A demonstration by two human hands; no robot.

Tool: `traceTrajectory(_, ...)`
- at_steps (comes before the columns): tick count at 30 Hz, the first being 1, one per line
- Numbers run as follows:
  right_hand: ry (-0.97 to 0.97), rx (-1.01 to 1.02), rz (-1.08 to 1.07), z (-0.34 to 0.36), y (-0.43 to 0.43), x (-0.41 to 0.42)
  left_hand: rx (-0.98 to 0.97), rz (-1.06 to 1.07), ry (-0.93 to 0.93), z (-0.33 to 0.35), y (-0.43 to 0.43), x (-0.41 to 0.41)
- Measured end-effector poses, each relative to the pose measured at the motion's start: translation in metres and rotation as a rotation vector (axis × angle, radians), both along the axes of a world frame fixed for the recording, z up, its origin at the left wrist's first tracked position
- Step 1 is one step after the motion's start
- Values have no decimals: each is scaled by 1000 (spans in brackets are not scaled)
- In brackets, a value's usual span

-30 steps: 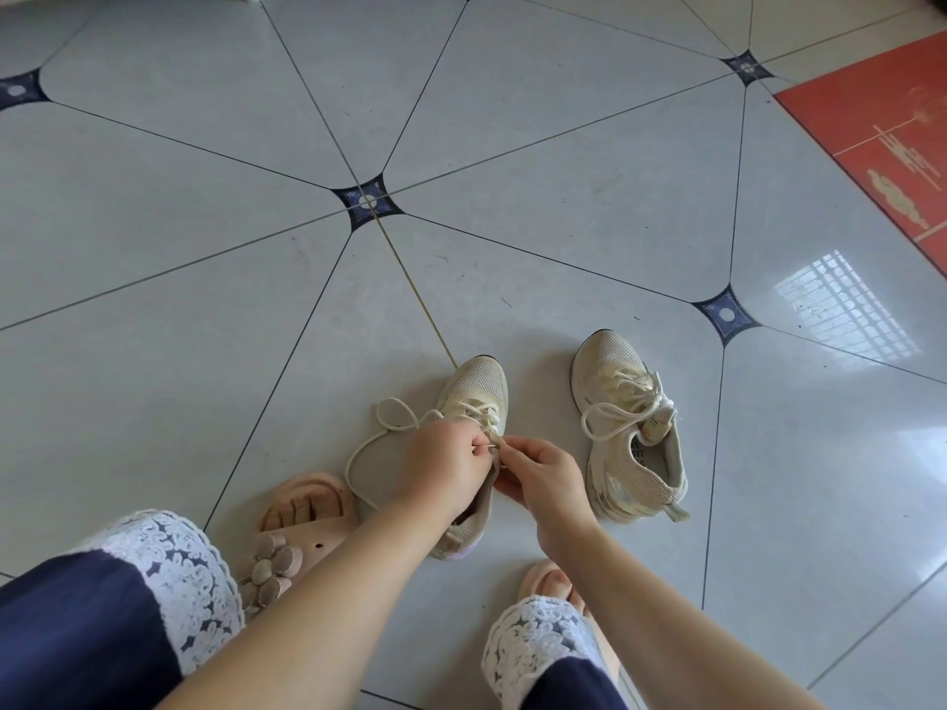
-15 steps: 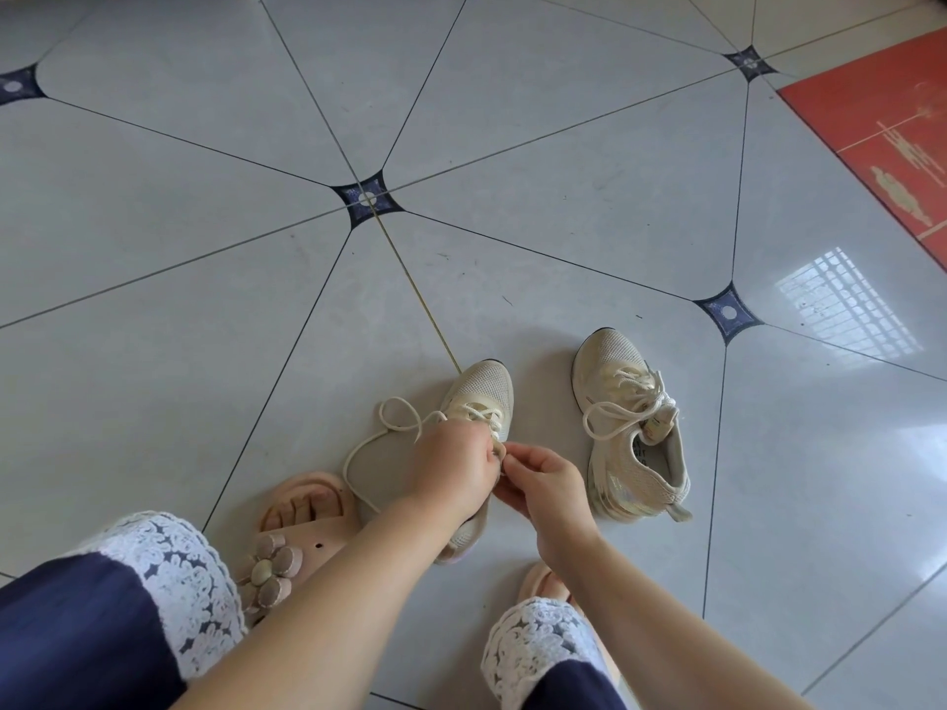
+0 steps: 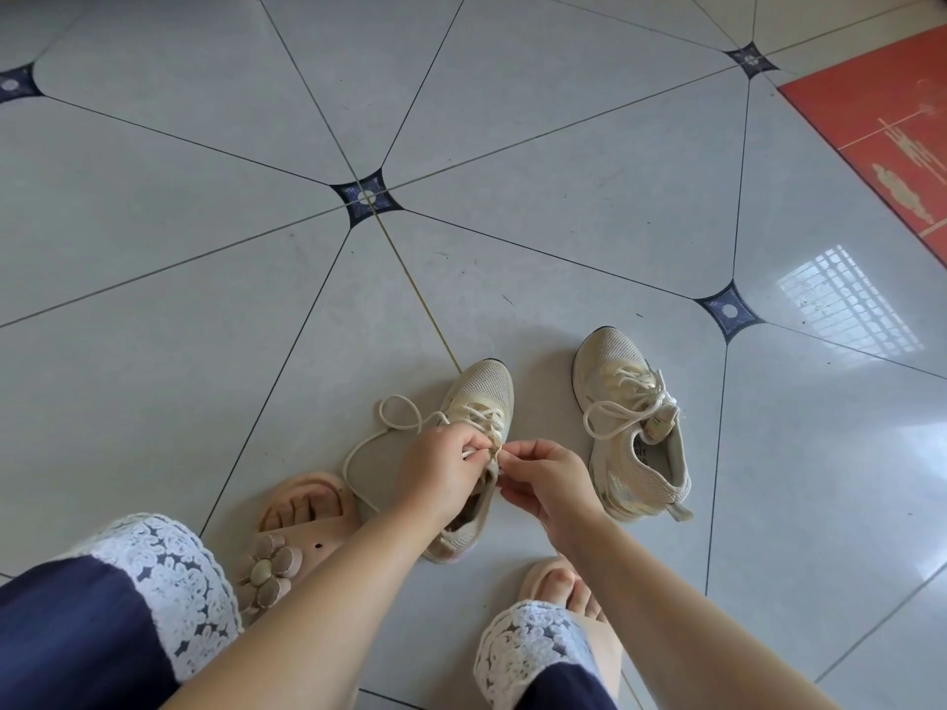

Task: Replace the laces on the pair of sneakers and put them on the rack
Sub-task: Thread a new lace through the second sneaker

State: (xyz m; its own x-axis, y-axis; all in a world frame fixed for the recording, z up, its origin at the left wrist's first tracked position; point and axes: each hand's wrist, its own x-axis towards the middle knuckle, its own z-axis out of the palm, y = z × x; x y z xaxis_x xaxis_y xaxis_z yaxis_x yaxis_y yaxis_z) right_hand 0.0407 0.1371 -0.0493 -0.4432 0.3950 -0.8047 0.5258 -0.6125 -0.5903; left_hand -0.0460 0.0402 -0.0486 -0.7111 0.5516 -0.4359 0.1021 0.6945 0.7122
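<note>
Lace [image 3: 479,416] (cream) pinched between left hand [image 3: 440,468] and right hand [image 3: 551,479] fingers [image 3: 515,449], over sneaker [image 3: 484,384].

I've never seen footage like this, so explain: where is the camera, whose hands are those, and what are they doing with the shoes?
There is no machine: these are a person's own hands, filmed by a wide-angle camera worn on the head, looking down. That is why arms, knees and pink slippers show at the bottom. On the tiled floor are two beige sneakers. The left hand and right hand both pinch the lace of the nearer sneaker; its loose end loops on the floor to the left. The other sneaker, laced, stands untouched to the right.
</note>
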Motion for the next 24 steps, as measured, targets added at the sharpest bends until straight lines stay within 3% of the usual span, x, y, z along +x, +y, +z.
traceTrajectory(6, 6, 64, -4, -1, -3, -1, 105, -68, 101, 2, 1, 5)
traceTrajectory(11, 6, 141, -39, 1, -3, 0, -12, -115, 267, 0, 2, 3)
traceTrajectory(14, -22, 308, -85, 6, -3, -1, -36, -95, 330, -2, 1, 4)
traceTrajectory(19, 120, 355, -401, 35, 21, -6, -73, -111, 349, -2, 2, 5)
traceTrajectory(24, 254, 564, -788, 97, 91, 4, -86, -110, 352, -2, -1, 5)
